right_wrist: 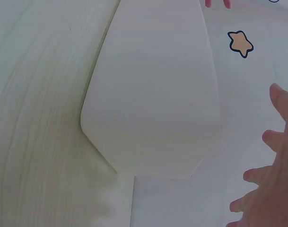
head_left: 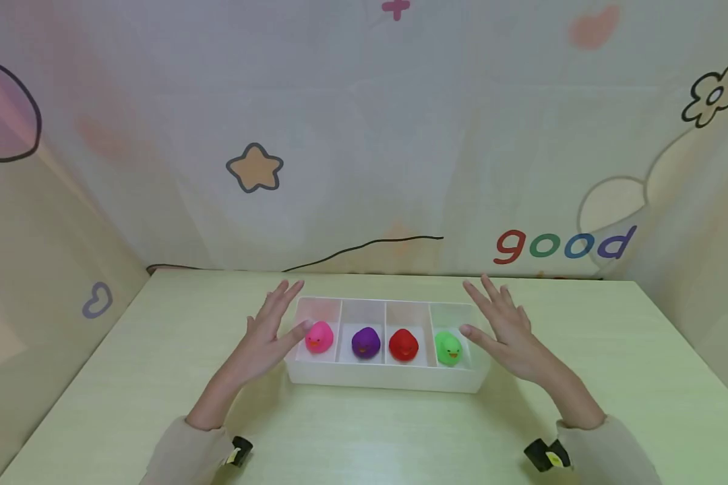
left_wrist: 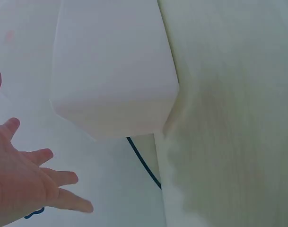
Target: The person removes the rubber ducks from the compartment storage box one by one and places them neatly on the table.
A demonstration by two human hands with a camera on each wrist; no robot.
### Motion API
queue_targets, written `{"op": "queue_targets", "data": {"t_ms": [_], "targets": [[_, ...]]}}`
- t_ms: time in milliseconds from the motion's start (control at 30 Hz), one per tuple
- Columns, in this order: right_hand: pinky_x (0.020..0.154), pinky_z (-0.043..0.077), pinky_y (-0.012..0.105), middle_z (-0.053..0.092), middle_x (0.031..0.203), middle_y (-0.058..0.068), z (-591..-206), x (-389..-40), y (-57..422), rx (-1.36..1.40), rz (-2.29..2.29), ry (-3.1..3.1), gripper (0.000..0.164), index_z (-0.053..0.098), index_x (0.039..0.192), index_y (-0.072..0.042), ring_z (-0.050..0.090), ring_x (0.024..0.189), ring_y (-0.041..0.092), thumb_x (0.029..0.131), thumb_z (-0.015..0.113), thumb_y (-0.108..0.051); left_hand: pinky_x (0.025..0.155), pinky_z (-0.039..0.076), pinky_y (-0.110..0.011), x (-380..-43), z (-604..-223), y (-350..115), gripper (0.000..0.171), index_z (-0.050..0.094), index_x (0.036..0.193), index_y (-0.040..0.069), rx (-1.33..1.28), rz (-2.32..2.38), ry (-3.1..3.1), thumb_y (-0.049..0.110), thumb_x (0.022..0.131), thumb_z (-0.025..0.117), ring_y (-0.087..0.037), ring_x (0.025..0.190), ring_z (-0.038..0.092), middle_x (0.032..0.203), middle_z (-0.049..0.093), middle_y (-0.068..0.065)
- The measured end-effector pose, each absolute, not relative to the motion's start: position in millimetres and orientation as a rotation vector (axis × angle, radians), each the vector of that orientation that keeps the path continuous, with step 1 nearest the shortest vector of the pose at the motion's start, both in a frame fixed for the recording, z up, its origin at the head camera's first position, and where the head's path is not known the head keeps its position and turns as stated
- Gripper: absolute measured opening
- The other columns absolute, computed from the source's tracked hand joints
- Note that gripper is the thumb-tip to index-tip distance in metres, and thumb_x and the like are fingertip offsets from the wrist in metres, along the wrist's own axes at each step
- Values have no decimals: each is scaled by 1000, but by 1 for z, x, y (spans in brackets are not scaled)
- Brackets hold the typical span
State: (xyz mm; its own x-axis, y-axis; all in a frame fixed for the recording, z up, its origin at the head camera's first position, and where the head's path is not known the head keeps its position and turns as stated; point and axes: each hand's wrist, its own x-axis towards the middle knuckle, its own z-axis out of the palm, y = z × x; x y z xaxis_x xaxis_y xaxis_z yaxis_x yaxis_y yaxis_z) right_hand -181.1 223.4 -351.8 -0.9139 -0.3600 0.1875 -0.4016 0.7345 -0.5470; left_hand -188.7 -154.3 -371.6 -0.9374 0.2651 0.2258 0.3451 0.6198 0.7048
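Note:
A white divided box [head_left: 383, 376] sits on the table, one rubber duck in each visible compartment. From left to right they are a pink duck [head_left: 319, 337], a purple duck [head_left: 366, 343], a red duck [head_left: 404, 345] and a green duck [head_left: 449, 348]. At the box's left end hovers my left hand [head_left: 267, 343], fingers spread, its thumb tip overlapping the pink compartment in the head view. My right hand [head_left: 512, 337] is likewise spread by the right end, thumb near the green duck. Both wrist views show the box's outer wall [left_wrist: 115, 61] and hands holding nothing.
The pale wooden table [head_left: 364, 438] ends at a printed cloth backdrop [head_left: 364, 148] behind the box. More cloth [head_left: 716, 269] rises along the right side. Each sleeve cuff has a small black strap [head_left: 546, 455] beside it.

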Motion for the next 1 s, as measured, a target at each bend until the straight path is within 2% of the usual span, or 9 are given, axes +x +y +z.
{"op": "queue_targets", "data": {"t_ms": [233, 333, 467, 600, 800, 1000], "targets": [[94, 1, 73, 3, 151, 18, -356, -183, 219, 690, 1136, -2805, 67, 15, 147, -20, -9, 135, 44, 92, 53, -28, 94, 18, -70, -191, -374, -153, 67, 20, 146, 23, -572, -1391, -2654, 33, 90, 55, -38, 136, 10, 151, 9, -12], [93, 8, 74, 3, 151, 16, -357, -184, 219, 696, 1200, -2792, 69, 15, 147, -21, -4, 136, 42, 91, 54, -26, 97, 17, -68, -190, -374, -153, 67, 20, 145, 20, -575, -1487, -2617, 28, 90, 57, -35, 137, 10, 151, 13, -11], [94, 15, 72, 8, 151, 17, -358, -183, 217, 697, 1245, -2769, 70, 16, 147, -17, 7, 135, 42, 90, 57, -22, 99, 17, -66, -190, -375, -154, 68, 20, 145, 23, -508, -1645, -2603, 28, 89, 59, -39, 135, 14, 150, 17, -8], [98, 22, 63, 18, 148, 19, -360, -185, 217, 707, 1313, -2725, 68, 21, 145, -10, 17, 133, 41, 89, 59, -17, 99, 20, -64, -191, -378, -156, 69, 20, 144, 28, -428, -1760, -2609, 28, 88, 60, -44, 133, 18, 150, 18, -6], [97, 34, 46, 35, 140, 20, -364, -188, 218, 691, 1392, -2686, 64, 30, 140, -2, 37, 124, 38, 86, 62, -14, 96, 32, -58, -195, -380, -158, 72, 21, 144, 25, -368, -1838, -2645, 26, 86, 63, -44, 131, 22, 149, 18, -10], [93, 41, 43, 48, 128, 23, -365, -190, 217, 638, 1431, -2713, 57, 40, 133, 2, 47, 116, 36, 84, 65, -15, 93, 39, -53, -197, -383, -159, 69, 26, 142, 25, -258, -1893, -2683, 25, 85, 64, -42, 129, 28, 146, 22, -16]]}}
